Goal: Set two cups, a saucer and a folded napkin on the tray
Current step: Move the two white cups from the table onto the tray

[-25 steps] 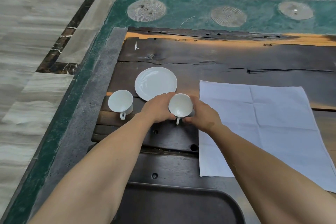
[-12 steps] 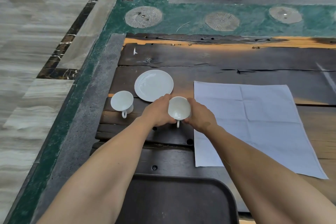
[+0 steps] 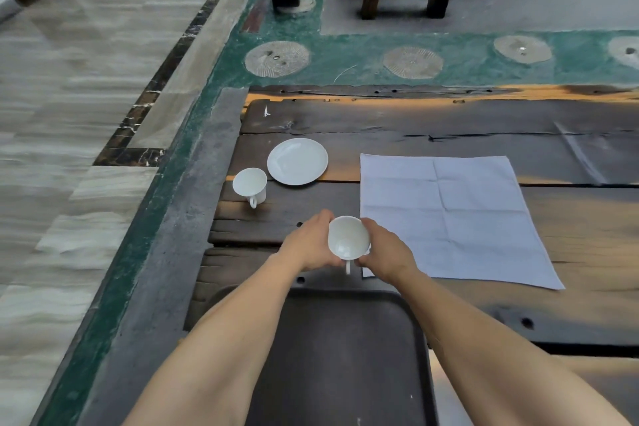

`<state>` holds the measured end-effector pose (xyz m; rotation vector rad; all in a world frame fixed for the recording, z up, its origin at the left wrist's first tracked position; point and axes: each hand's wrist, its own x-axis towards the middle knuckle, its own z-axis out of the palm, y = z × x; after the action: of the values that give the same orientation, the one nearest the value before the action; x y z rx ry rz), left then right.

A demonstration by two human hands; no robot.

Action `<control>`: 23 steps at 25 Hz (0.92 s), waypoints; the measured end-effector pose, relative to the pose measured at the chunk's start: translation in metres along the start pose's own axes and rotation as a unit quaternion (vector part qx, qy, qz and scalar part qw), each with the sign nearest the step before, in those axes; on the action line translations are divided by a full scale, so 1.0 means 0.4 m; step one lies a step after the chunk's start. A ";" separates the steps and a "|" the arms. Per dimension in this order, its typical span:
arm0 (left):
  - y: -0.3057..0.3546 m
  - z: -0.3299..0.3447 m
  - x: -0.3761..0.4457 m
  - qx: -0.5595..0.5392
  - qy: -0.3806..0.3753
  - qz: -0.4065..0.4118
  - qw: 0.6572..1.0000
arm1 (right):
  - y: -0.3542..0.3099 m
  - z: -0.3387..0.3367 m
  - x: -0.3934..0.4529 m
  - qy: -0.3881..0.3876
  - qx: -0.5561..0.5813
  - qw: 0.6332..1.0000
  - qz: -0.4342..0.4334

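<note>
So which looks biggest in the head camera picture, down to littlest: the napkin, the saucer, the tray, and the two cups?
1. Tray, though the picture cuts it off and it is nearest the camera.
2. Napkin.
3. Saucer.
4. The two cups: the held cup looks a little bigger than the other cup, but it is nearer, so they may match.

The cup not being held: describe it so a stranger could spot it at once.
On the dark wooden table, look toward its left edge, just left of and nearer than the white saucer. The free white cup stands there alone, handle toward the camera, untouched by either hand.
</note>
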<state>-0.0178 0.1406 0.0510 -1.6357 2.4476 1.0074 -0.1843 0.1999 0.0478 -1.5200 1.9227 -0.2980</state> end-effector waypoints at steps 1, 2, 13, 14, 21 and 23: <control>0.002 0.016 -0.025 -0.001 -0.006 -0.001 1.000 | 0.007 0.007 -0.027 -0.006 -0.002 1.000 0.002; 0.006 0.033 -0.051 -0.004 -0.012 -0.003 1.000 | 0.015 0.015 -0.057 -0.012 -0.002 1.000 0.001; 0.021 0.200 -0.223 -0.035 -0.045 -0.036 0.998 | 0.108 0.119 -0.243 -0.040 0.006 0.999 0.025; 0.020 0.213 -0.231 -0.031 -0.047 -0.037 0.998 | 0.115 0.128 -0.253 -0.039 0.008 0.999 0.029; 0.018 0.271 -0.247 -0.015 -0.053 -0.038 0.998 | 0.152 0.167 -0.294 -0.043 0.006 0.997 0.057; 0.018 0.279 -0.246 -0.014 -0.056 -0.036 0.998 | 0.158 0.173 -0.299 -0.041 0.007 0.997 0.060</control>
<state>-0.0151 0.2814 0.0024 -1.6159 2.2962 1.0955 -0.1782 0.3449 0.0028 -1.3799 1.9335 -0.1917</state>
